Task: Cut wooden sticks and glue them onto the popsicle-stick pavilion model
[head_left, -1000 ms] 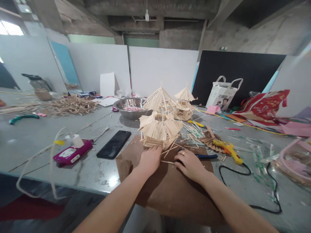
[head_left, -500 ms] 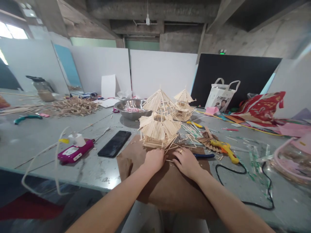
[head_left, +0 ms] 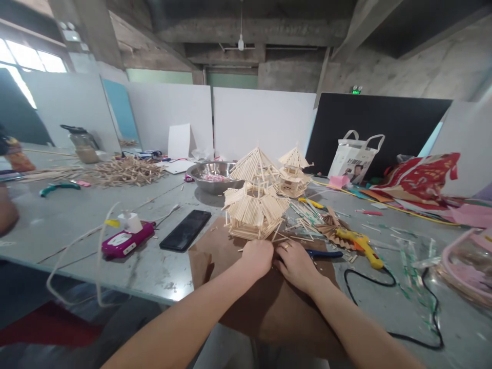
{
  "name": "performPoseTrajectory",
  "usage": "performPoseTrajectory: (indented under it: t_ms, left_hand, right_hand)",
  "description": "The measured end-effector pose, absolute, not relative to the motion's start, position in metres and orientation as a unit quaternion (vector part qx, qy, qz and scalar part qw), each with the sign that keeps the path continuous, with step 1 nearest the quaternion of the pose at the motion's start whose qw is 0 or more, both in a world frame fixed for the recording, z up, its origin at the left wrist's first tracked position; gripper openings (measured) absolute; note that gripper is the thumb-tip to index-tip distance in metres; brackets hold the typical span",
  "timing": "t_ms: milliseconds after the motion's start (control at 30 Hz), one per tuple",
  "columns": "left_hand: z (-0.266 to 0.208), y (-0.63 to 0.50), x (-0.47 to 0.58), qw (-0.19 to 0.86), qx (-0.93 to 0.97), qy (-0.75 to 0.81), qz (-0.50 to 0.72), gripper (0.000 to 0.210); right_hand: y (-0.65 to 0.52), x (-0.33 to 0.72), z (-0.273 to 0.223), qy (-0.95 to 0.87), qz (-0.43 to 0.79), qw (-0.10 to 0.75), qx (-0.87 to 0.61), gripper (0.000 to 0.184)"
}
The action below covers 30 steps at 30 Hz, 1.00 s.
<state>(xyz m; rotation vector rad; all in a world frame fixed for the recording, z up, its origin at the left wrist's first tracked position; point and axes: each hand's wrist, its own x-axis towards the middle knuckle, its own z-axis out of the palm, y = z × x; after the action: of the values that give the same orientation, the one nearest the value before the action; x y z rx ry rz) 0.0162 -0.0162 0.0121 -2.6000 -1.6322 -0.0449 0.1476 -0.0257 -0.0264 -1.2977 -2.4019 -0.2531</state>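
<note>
My left hand (head_left: 258, 258) is closed in a fist low over a brown board (head_left: 269, 320). Close beside it, my right hand (head_left: 295, 264) has its fingers bent inward, thumb towards the left hand; a ring shows on one finger. Whatever is between the fingers of either hand is hidden. Just beyond stands a pavilion model (head_left: 253, 207) of thin wooden sticks with a sloping roof. Loose sticks (head_left: 303, 237) lie right of its base. Blue-handled pliers (head_left: 326, 254) rest beside my right hand.
A black phone (head_left: 185, 230) and a purple power strip (head_left: 128, 241) lie to the left. At right is a yellow glue gun (head_left: 363, 247) with a black cord. Behind are a metal bowl (head_left: 200, 187) and another stick model (head_left: 292, 177). Part of a person (head_left: 5, 210) shows far left.
My two hands have come closer together. The fingers of my right hand, more spread before, are now more curled. The view has shifted slightly left and up.
</note>
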Motion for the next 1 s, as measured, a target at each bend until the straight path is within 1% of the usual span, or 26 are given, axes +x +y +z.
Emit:
performPoseTrajectory:
  t_ms: [67,133,267,333,467,533,600,667,767,867,1000]
  left_hand:
    - [0.013,-0.019,0.016,0.028,-0.847,-0.530,-0.027,0.023]
    - [0.017,-0.022,0.014,0.011,-0.841,-0.540,-0.037,0.024]
    - [0.027,-0.026,0.007,-0.058,-0.832,-0.547,-0.074,0.022]
    - [0.028,-0.026,0.004,-0.106,-0.834,-0.532,-0.102,0.021]
    - [0.016,-0.023,0.000,-0.219,-0.823,-0.498,-0.162,0.019]
    - [0.006,-0.019,-0.001,-0.291,-0.804,-0.487,-0.176,0.019]
    - [0.000,-0.015,0.000,-0.341,-0.786,-0.481,-0.188,0.020]
    - [-0.001,-0.012,0.005,-0.349,-0.789,-0.461,-0.209,0.019]
    - [0.004,-0.009,0.017,-0.292,-0.816,-0.413,-0.280,0.019]
    - [0.009,-0.008,0.029,-0.249,-0.804,-0.405,-0.357,0.019]
    - [0.008,-0.011,0.033,-0.282,-0.769,-0.392,-0.418,0.020]
  right_hand:
    - [-0.026,0.147,-0.025,-0.857,-0.090,0.209,-0.463,0.011]
    - [-0.027,0.148,-0.024,-0.854,-0.090,0.241,-0.453,0.013]
    - [-0.028,0.150,-0.024,-0.834,-0.102,0.335,-0.427,0.023]
    - [-0.028,0.152,-0.024,-0.820,-0.104,0.361,-0.432,0.030]
    - [-0.024,0.155,-0.027,-0.810,-0.094,0.365,-0.448,0.040]
    - [-0.022,0.155,-0.028,-0.814,-0.096,0.370,-0.439,0.044]
    - [-0.020,0.155,-0.029,-0.819,-0.099,0.374,-0.424,0.049]
    - [-0.020,0.155,-0.030,-0.825,-0.103,0.376,-0.410,0.055]
    - [-0.021,0.154,-0.031,-0.841,-0.110,0.372,-0.378,0.063]
    - [-0.023,0.154,-0.030,-0.850,-0.114,0.369,-0.357,0.067]
    - [-0.027,0.151,-0.028,-0.837,-0.154,0.385,-0.357,0.070]
